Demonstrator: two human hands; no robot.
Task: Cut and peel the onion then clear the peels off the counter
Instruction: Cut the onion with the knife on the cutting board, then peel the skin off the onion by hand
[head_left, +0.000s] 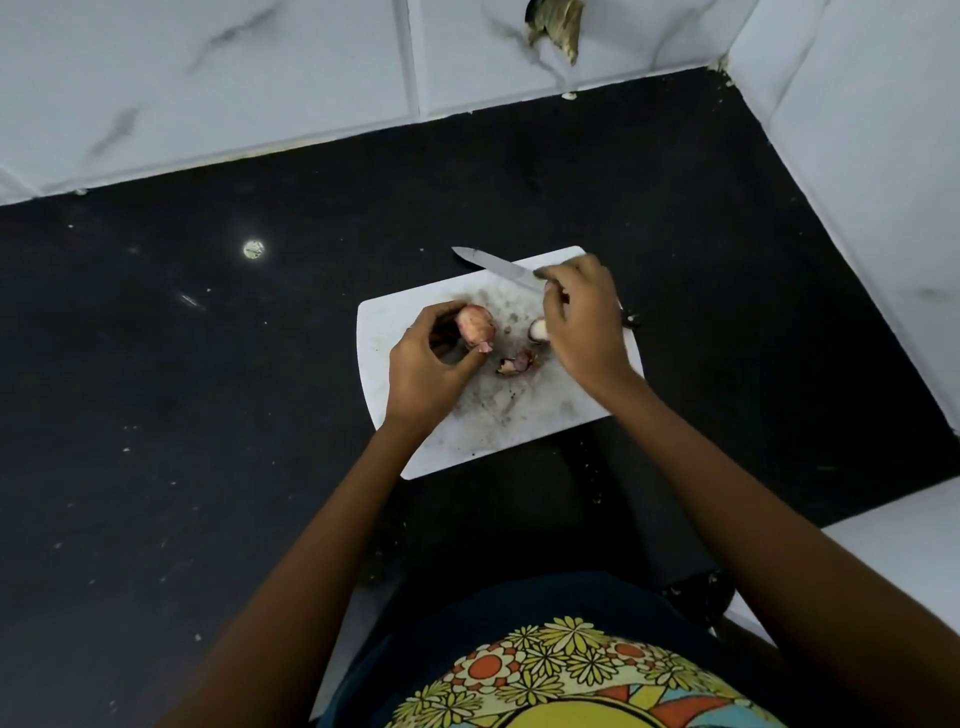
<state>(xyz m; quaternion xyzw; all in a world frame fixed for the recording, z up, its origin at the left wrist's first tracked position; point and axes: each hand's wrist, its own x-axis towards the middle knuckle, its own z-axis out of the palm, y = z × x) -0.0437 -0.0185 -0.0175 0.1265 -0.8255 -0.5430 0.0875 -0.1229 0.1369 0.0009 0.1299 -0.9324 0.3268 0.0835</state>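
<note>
In the head view, a stained white cutting board (519, 415) lies at the centre of the frame on a black counter (208, 415), with marbled white wall tiles (260, 78) across the top and right edges. The left hand (423, 374) pinches a pink onion half (475, 325) at the board's left, while loose peels (516, 362) lie just right of it. The right hand (584, 322) is closed on a knife (498, 267) whose blade points to the upper left, and it partly hides a second onion piece (539, 329) beneath it.

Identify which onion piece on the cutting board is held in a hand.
The onion half in the left hand; the other half and the peel scrap lie loose on the cutting board.
</note>
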